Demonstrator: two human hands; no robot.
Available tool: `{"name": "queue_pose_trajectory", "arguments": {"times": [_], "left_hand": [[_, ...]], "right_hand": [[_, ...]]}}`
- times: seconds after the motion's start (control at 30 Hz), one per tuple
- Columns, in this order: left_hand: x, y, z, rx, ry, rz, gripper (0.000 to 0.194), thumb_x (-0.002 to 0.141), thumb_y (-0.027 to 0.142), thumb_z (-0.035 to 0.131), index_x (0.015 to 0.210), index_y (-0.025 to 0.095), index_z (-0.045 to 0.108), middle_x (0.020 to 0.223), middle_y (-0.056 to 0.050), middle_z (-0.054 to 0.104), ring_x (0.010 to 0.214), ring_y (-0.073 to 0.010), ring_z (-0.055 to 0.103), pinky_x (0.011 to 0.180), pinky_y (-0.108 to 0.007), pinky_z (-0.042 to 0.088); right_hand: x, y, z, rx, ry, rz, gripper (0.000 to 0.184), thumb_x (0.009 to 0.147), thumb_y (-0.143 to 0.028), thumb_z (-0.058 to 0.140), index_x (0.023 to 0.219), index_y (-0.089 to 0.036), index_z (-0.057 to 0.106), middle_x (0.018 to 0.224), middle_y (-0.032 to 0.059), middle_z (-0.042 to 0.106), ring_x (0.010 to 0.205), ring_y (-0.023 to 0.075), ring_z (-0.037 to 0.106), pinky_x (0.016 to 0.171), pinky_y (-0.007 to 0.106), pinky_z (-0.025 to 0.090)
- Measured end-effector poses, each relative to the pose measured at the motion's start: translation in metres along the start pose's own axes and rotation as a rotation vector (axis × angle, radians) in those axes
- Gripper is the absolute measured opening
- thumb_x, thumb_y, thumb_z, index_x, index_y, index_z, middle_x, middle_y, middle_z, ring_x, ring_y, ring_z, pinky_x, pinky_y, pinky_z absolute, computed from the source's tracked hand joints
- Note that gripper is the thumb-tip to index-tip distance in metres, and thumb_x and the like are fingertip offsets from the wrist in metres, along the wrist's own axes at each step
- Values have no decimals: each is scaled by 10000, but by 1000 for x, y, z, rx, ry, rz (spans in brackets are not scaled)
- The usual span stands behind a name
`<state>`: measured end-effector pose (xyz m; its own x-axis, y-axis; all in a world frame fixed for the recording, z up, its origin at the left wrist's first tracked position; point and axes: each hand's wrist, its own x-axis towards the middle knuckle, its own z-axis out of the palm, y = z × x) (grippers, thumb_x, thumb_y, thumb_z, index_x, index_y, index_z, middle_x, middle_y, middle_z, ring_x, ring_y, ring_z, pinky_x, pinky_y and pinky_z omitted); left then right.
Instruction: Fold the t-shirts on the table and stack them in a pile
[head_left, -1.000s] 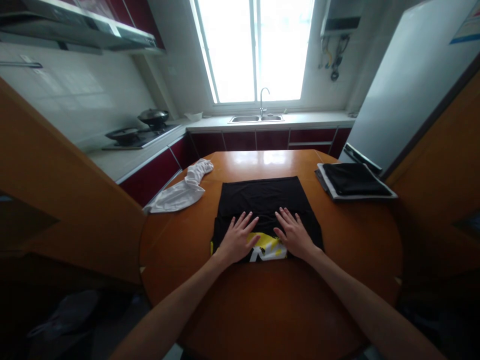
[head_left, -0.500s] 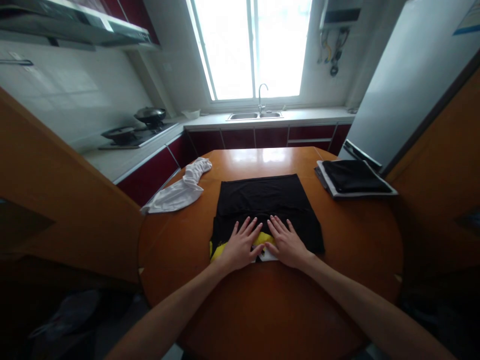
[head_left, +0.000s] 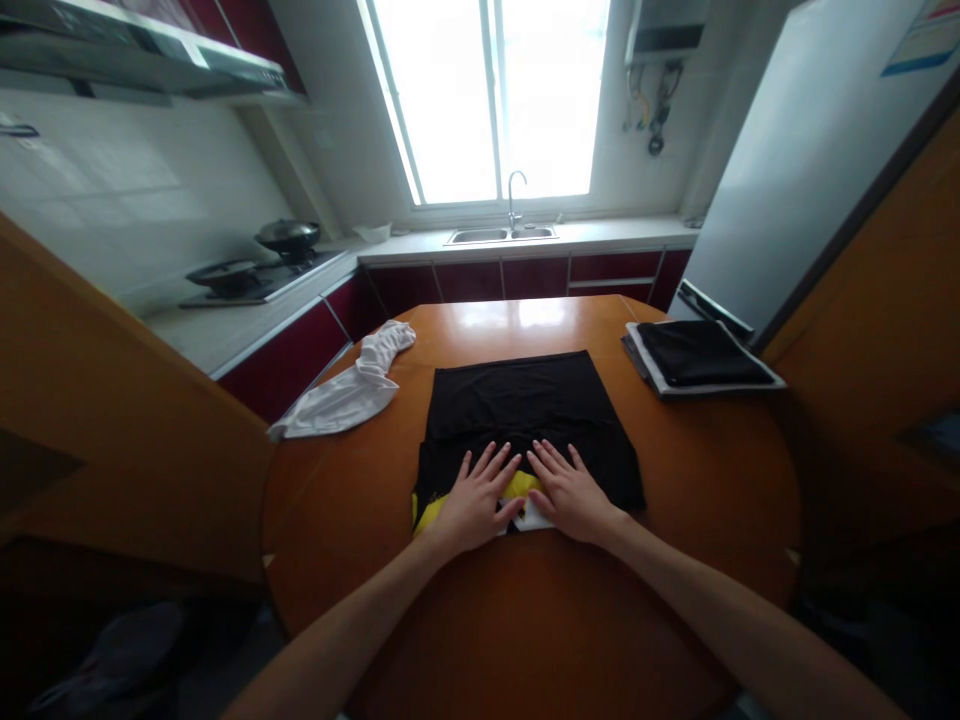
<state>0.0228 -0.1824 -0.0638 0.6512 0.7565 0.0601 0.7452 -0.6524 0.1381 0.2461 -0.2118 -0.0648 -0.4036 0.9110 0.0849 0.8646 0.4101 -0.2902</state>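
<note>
A black T-shirt [head_left: 517, 395] lies folded into a rough rectangle on the wooden table, with a yellow and white print showing along its near edge. My left hand [head_left: 476, 500] rests flat on the near part of the shirt, fingers spread. Beside it my right hand [head_left: 570, 493] also lies flat on the cloth, its fingers stretched forward. The two thumbs are close together over the print, and both palms cover part of it. Neither hand grips the fabric.
Crumpled white clothing [head_left: 345, 395] lies at the table's left. A stack of folded clothes [head_left: 701, 355], black on top, sits at the right. The rounded wooden table [head_left: 577, 610] stands before a counter with a sink [head_left: 480, 236]. A fridge [head_left: 787, 150] is at the right.
The view has shifted slightly, so everything sits a little further left and lower. Both hands stay flat on the shirt, with hardly any movement over it.
</note>
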Motion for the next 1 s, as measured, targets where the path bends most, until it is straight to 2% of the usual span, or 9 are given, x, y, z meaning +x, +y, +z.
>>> {"name": "queue_pose_trajectory", "arguments": {"times": [0.53,0.73,0.87,1.0], "left_hand": [[2,-3,4,24,11,2,671,1011,609,357,1601,308,251,1668,-41,212,1544,-293,162,1221,-584,130],[2,-6,7,36,15,2,656,1007,590,384,1593,314,280,1669,-33,219,1545,-298,156,1219,-580,137],[2,-6,6,42,10,4,661,1002,586,400,1589,302,296,1667,-38,224,1541,-303,172,1220,-576,136],[3,-6,3,37,8,-1,660,1005,577,401,1591,293,295,1658,-48,247,1538,-306,181,1222,-572,127]], "right_hand": [[2,1,0,37,-3,3,658,1006,-465,387,1575,-140,324,1654,116,224,1545,240,155,1236,542,96],[6,4,-3,86,82,26,626,1028,-446,353,1562,-120,350,1644,118,265,1535,222,199,1237,488,166],[11,15,-10,61,167,131,596,1040,-418,316,1550,-115,375,1638,116,285,1537,216,191,1243,474,141],[13,36,-16,-20,203,349,650,1045,-462,285,1560,-67,337,1649,160,226,1544,264,153,1235,517,92]]}}
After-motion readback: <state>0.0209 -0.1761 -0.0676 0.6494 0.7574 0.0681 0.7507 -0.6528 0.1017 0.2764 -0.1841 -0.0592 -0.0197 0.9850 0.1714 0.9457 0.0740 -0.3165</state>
